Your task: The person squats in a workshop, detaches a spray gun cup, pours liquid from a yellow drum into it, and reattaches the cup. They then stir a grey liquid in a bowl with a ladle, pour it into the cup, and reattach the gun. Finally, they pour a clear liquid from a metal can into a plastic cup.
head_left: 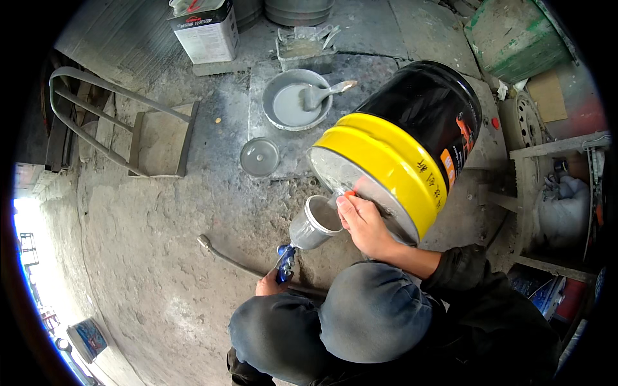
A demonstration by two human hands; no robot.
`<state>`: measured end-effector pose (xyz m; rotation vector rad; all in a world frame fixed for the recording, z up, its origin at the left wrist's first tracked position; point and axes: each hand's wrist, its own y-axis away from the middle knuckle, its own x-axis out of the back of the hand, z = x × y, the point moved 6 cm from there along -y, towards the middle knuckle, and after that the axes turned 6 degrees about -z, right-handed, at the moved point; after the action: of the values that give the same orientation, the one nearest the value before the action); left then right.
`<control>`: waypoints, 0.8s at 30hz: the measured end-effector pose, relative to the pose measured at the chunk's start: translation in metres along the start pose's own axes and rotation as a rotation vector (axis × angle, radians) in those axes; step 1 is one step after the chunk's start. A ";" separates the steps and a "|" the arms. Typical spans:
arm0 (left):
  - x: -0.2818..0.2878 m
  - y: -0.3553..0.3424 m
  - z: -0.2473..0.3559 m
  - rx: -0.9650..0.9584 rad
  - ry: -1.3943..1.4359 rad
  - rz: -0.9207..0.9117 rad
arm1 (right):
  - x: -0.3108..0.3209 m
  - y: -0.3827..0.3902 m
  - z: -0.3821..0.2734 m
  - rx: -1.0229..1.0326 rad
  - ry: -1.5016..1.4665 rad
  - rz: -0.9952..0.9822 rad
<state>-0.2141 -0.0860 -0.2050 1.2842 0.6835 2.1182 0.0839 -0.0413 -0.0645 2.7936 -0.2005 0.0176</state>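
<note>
My left hand (271, 284) is wrapped round a blue spray gun (285, 262), low in front of my knees. The gun carries an upright grey paint cup (305, 233) with a white rim. Just above the cup's mouth, a large black and yellow drum (412, 138) lies tipped over, its grey end facing me. My right hand (367, 226) is closed at the drum's small spout (336, 194), with a bit of orange showing by the thumb. Fingers hide most of the spout, and I cannot tell whether liquid is running from it.
A basin (271, 116) of grey paint holds a wide brush (319, 96); a round lid (259, 157) lies nearby. A hose (235, 262) crosses the floor by my left hand. A metal-framed stand (163, 141) is at left, a shelf (559, 157) at right, a tin (208, 35) behind.
</note>
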 end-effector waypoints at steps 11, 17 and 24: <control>0.001 -0.018 0.049 -0.220 0.145 -0.045 | 0.090 0.018 -0.099 -0.082 -0.339 0.015; 0.003 -0.021 0.061 -0.327 0.330 -0.047 | 0.176 0.022 -0.155 -0.013 -0.407 0.172; 0.001 -0.025 0.026 -0.437 0.933 0.041 | 0.312 0.001 -0.196 0.191 0.126 0.559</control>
<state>-0.1859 -0.0645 -0.2105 0.0291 0.4792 2.6627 0.3947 -0.0193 0.1319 2.8084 -0.9820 0.3605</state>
